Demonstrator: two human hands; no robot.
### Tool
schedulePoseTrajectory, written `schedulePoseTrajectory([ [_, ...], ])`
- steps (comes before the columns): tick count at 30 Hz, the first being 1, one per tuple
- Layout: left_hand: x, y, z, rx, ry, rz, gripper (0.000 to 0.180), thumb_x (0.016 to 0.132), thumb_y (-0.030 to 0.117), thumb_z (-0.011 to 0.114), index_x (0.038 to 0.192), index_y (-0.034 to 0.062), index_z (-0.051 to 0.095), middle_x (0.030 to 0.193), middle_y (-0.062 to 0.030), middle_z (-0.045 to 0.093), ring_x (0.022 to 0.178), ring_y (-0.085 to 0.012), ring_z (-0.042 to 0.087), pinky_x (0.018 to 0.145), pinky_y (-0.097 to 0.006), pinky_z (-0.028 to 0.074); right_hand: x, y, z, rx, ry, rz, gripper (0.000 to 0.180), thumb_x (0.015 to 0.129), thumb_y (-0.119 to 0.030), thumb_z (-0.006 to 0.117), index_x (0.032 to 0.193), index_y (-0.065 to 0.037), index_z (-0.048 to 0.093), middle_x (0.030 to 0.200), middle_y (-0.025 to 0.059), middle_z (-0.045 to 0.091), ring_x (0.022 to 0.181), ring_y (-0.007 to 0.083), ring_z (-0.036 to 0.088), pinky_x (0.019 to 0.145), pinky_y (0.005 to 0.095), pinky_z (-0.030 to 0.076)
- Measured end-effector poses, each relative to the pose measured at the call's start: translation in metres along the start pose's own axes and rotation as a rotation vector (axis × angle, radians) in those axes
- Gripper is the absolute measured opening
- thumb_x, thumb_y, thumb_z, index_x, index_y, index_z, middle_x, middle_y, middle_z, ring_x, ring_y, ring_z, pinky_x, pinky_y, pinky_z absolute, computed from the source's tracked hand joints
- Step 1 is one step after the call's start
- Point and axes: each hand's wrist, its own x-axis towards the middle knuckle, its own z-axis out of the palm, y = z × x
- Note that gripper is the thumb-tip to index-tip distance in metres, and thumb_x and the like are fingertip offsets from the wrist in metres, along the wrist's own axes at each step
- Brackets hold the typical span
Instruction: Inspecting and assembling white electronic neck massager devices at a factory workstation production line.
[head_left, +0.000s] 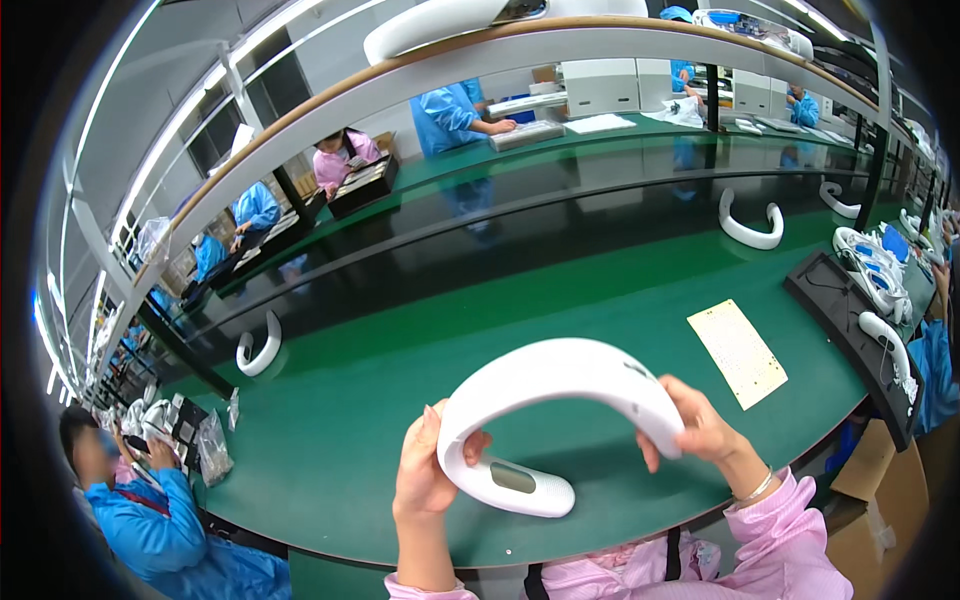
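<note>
Between my hands, a little above the green tabletop [330,430], is a white C-shaped neckband device [560,362]. It looks like a neck fan, with a dark oval panel on the inner side of its lower left arm. My left hand [428,465] wraps round the left bend, thumb outside and fingertips showing inside the curve. At the other end, my right hand [697,425] grips the right arm with the fingers partly behind it. A yellowish printed sheet [738,354] lies on the table beyond my right hand.
More white neckbands [752,236] stand on the dark belt and the table's left edge. A black tray [850,330] with white parts is at right, a cardboard box [880,500] below it. A co-worker in blue [150,520] sits at left. A shelf rail [480,42] crosses overhead.
</note>
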Motion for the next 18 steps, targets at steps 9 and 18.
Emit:
schedulePoseTrajectory([
  [9,-0.017,-0.051,0.061,0.359,0.297,0.442,0.046,0.100,0.036,0.033,0.123,-0.0020,0.047,0.118,-0.0119,0.051,0.110,-0.0213,0.048,0.099,-0.038,0.036,-0.025,0.013,0.082,-0.378,0.361,-0.236,0.062,0.071,-0.011,0.080,0.116,0.004,0.041,0.101,0.0117,0.061,0.090,0.0146,0.060,0.075,0.0279,0.050],
  [18,-0.032,-0.076,0.089,-0.075,0.226,0.193,0.049,0.094,0.034,0.038,0.128,-0.0024,0.033,0.097,-0.0154,0.054,0.074,-0.0273,0.062,0.066,-0.040,0.052,-0.023,0.024,0.097,-0.946,0.220,-0.202,0.055,0.079,-0.025,0.070,0.122,0.000,0.047,0.103,0.0177,0.061,0.088,0.0306,0.063,0.072,0.0366,0.052],
])
